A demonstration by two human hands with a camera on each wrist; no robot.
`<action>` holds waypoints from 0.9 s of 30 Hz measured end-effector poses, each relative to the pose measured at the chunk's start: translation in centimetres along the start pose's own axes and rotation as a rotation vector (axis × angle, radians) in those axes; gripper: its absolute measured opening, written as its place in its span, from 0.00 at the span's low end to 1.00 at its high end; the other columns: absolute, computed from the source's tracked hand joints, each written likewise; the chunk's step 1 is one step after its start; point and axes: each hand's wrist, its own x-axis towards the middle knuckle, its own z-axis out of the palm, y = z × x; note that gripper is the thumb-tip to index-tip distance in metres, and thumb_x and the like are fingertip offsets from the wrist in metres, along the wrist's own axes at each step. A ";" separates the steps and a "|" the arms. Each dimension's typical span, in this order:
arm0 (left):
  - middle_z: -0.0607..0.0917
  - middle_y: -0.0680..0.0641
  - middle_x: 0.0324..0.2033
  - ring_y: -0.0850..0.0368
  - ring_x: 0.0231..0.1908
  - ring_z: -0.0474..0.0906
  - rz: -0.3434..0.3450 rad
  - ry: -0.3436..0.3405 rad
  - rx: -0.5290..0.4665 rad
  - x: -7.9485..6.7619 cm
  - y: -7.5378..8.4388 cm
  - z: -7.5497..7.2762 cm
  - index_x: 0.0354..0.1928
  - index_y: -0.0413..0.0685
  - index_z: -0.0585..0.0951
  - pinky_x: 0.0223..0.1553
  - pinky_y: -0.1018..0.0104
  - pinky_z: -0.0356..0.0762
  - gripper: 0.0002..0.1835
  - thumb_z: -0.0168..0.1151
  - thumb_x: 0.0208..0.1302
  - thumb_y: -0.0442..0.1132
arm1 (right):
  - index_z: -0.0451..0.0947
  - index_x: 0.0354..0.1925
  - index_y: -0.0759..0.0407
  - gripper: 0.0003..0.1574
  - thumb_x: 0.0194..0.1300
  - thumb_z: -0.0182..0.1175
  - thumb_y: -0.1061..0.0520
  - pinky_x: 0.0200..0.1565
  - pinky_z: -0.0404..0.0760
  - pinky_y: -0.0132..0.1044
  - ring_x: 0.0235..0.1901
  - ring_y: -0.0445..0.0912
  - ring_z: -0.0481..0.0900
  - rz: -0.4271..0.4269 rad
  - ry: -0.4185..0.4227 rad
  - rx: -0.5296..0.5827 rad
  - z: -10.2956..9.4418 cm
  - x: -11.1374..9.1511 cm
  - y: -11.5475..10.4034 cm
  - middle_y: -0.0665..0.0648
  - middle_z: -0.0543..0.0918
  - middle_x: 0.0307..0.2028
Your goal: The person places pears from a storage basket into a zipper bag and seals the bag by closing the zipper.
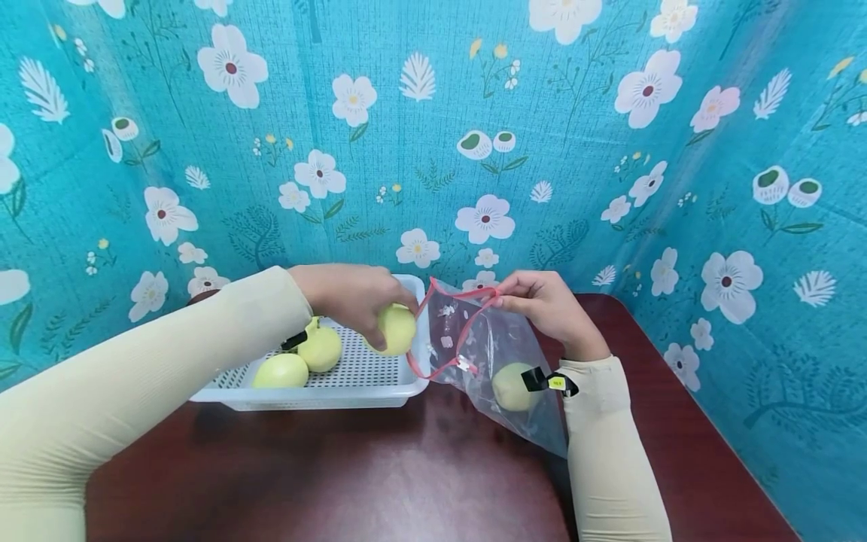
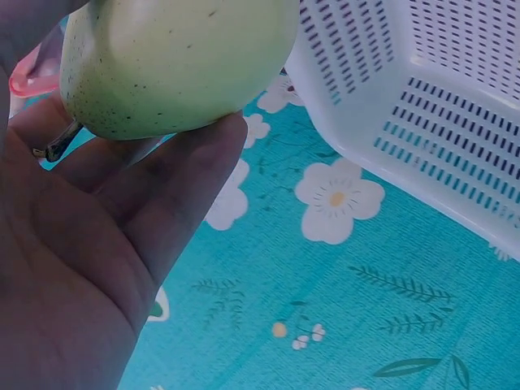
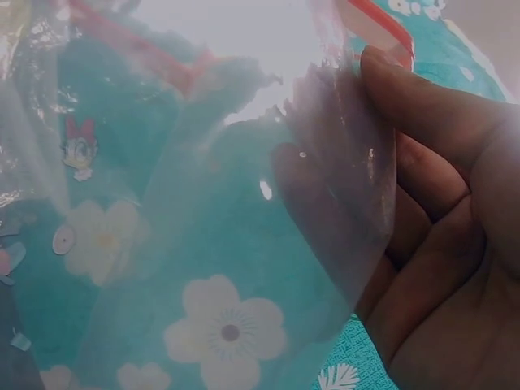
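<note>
Green fruit (image 1: 398, 331) | left hand (image 1: 359, 295), between thumb and fingers | beside clear bag (image 1: 491, 348)

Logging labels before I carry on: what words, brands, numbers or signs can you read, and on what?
None can be read with certainty.
Yellow tag at the right wrist: dark marks, too small to read.
Clear bag: small printed pictures, including a cartoon figure with a reddish bow; no readable words.
White basket and held fruit: no lettering seen.
</note>
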 end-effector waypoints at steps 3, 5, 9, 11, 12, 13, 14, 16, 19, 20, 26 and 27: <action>0.80 0.58 0.39 0.58 0.38 0.74 0.009 -0.003 0.007 0.4 0.7 -0.1 0.56 0.55 0.79 0.37 0.62 0.74 0.30 0.76 0.48 0.45 | 0.85 0.37 0.62 0.06 0.61 0.68 0.60 0.34 0.80 0.37 0.35 0.50 0.79 -0.003 0.004 -0.001 -0.1 -0.1 0.0 0.54 0.87 0.33; 0.80 0.58 0.40 0.58 0.39 0.74 0.006 -0.013 0.013 0.7 1.1 -0.1 0.58 0.55 0.79 0.37 0.63 0.75 0.30 0.76 0.49 0.45 | 0.85 0.37 0.62 0.05 0.61 0.68 0.61 0.34 0.80 0.37 0.35 0.51 0.79 -0.011 0.001 0.005 -0.1 -0.1 0.0 0.54 0.87 0.33; 0.79 0.57 0.39 0.58 0.40 0.73 -0.003 -0.035 0.025 1.6 1.9 0.2 0.59 0.56 0.78 0.35 0.64 0.75 0.31 0.75 0.50 0.47 | 0.85 0.37 0.62 0.05 0.61 0.67 0.62 0.33 0.79 0.36 0.33 0.50 0.78 -0.026 -0.015 0.015 -0.1 -0.1 0.0 0.55 0.87 0.32; 0.79 0.58 0.39 0.59 0.39 0.73 -0.005 -0.040 0.031 2.0 2.3 0.4 0.60 0.57 0.78 0.33 0.65 0.75 0.32 0.75 0.51 0.48 | 0.85 0.37 0.62 0.05 0.61 0.67 0.62 0.33 0.78 0.36 0.32 0.50 0.78 -0.030 -0.020 0.017 0.0 -0.1 0.0 0.55 0.87 0.32; 0.79 0.58 0.38 0.59 0.39 0.73 -0.004 -0.041 0.035 2.2 2.4 0.5 0.60 0.57 0.78 0.32 0.65 0.75 0.32 0.75 0.51 0.48 | 0.85 0.37 0.62 0.05 0.62 0.67 0.61 0.32 0.78 0.36 0.32 0.50 0.78 -0.030 -0.020 0.014 0.0 -0.1 0.0 0.55 0.87 0.32; 0.79 0.58 0.38 0.59 0.39 0.73 0.000 -0.041 0.037 2.4 2.6 0.5 0.60 0.57 0.78 0.31 0.66 0.75 0.31 0.74 0.51 0.48 | 0.85 0.37 0.62 0.05 0.62 0.66 0.61 0.33 0.79 0.36 0.32 0.50 0.78 -0.030 -0.020 0.015 0.0 -0.1 -0.1 0.55 0.87 0.32; 0.79 0.58 0.37 0.60 0.38 0.73 0.007 -0.042 0.038 2.6 2.7 0.6 0.60 0.57 0.78 0.31 0.66 0.75 0.31 0.74 0.51 0.47 | 0.85 0.37 0.62 0.05 0.62 0.66 0.61 0.33 0.79 0.37 0.32 0.50 0.78 -0.031 -0.019 0.015 0.0 -0.1 -0.1 0.55 0.87 0.32; 0.78 0.59 0.36 0.60 0.38 0.73 0.028 -0.043 0.032 3.0 2.8 0.8 0.58 0.56 0.79 0.31 0.67 0.75 0.29 0.74 0.52 0.46 | 0.85 0.37 0.62 0.05 0.62 0.66 0.62 0.33 0.80 0.39 0.32 0.50 0.79 -0.030 -0.018 0.018 0.0 -0.1 -0.2 0.55 0.87 0.32; 0.78 0.58 0.35 0.60 0.36 0.74 0.060 -0.047 0.038 3.6 3.0 1.2 0.55 0.54 0.80 0.33 0.68 0.75 0.26 0.74 0.52 0.45 | 0.85 0.37 0.62 0.05 0.62 0.66 0.62 0.35 0.81 0.42 0.33 0.50 0.80 -0.025 -0.021 0.029 0.1 -0.1 -0.3 0.55 0.87 0.33; 0.78 0.58 0.34 0.60 0.36 0.74 0.069 -0.048 0.041 3.9 3.0 1.3 0.54 0.53 0.80 0.33 0.69 0.75 0.26 0.74 0.52 0.44 | 0.85 0.37 0.62 0.05 0.62 0.66 0.62 0.35 0.81 0.43 0.33 0.50 0.80 -0.023 -0.022 0.030 0.1 -0.2 -0.3 0.54 0.87 0.33; 0.77 0.59 0.33 0.61 0.33 0.74 0.100 -0.034 0.097 4.9 3.1 1.8 0.54 0.54 0.79 0.32 0.70 0.74 0.26 0.74 0.52 0.44 | 0.85 0.38 0.62 0.06 0.61 0.67 0.62 0.35 0.81 0.44 0.32 0.51 0.80 -0.008 -0.028 0.026 0.1 -0.2 -0.4 0.54 0.87 0.32; 0.77 0.58 0.33 0.61 0.33 0.74 0.101 -0.029 0.096 5.1 3.1 1.8 0.55 0.54 0.79 0.32 0.70 0.74 0.27 0.74 0.52 0.44 | 0.85 0.38 0.62 0.06 0.61 0.67 0.62 0.35 0.81 0.43 0.32 0.51 0.80 -0.007 -0.028 0.025 0.1 -0.2 -0.4 0.54 0.87 0.32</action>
